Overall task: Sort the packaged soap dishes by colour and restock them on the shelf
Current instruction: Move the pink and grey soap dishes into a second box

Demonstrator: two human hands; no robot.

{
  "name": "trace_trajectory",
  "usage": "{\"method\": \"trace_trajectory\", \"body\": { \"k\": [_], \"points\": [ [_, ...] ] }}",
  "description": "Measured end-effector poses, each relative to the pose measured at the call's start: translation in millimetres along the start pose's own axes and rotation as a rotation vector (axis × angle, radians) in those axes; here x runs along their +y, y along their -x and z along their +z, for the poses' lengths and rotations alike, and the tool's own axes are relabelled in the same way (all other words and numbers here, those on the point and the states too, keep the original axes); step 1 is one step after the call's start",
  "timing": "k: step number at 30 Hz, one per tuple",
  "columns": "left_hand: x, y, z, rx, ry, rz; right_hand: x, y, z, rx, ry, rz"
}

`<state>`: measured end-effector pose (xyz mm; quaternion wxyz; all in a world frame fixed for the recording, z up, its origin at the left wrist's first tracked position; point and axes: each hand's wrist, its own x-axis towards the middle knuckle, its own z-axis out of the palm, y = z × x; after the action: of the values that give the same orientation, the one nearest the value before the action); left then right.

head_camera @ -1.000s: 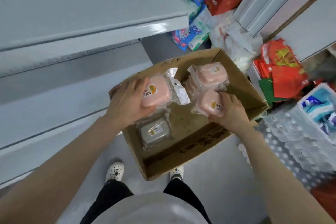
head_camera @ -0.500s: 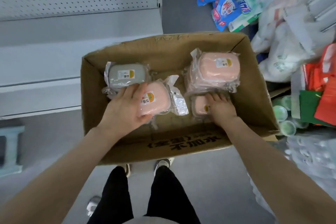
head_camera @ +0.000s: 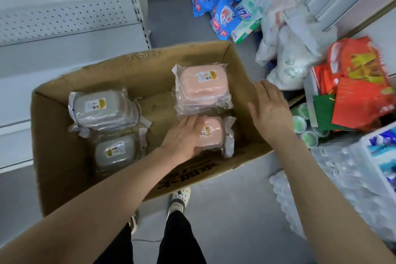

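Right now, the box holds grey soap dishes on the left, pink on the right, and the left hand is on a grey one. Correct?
One slip: the head view shows the left hand on the near pink soap dish, not a grey one. The box does hold grey soap dishes on the left, pink ones on the right.

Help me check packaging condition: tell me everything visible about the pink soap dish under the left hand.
The pink soap dish is a rounded-rectangular case, plastic by its look, sealed in crinkled clear film with a white-and-yellow label on top. It lies flat near the front right of the cardboard box, just in front of a pink stack. The left hand holds its left side, fingers across the top, thumb at the near edge.
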<state>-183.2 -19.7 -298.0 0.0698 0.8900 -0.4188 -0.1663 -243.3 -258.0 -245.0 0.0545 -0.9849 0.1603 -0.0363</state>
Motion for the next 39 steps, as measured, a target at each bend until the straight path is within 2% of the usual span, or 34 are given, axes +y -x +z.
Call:
{"method": "trace_trajectory", "body": {
  "k": [5, 10, 15, 20, 27, 29, 39],
  "points": [
    [18, -40, 35, 0.037, -0.034, -0.011, 5, -8, 23, -0.044, -0.036, 0.013],
    [20, -43, 46, 0.050, -0.052, -0.021, 6, -7, 33, -0.050, -0.047, 0.023],
    [14, -26, 27, 0.071, -0.089, -0.003, -2, -2, 19, -0.077, 0.005, 0.011],
    [0, 15, -16, 0.128, -0.029, -0.009, -27, 7, -8, -0.094, 0.042, -0.112],
    [-56, 110, -78, 0.249, -0.122, -0.146, -123, 13, -36, -0.111, 0.037, -0.401],
    [-76, 144, -89, 0.331, -0.155, -0.188, -159, 14, -42, -0.106, 0.048, -0.480],
    [-187, 342, -97, 0.594, -0.137, -0.567, -384, 49, -44, -0.042, -0.012, -0.899]
  ]
}}
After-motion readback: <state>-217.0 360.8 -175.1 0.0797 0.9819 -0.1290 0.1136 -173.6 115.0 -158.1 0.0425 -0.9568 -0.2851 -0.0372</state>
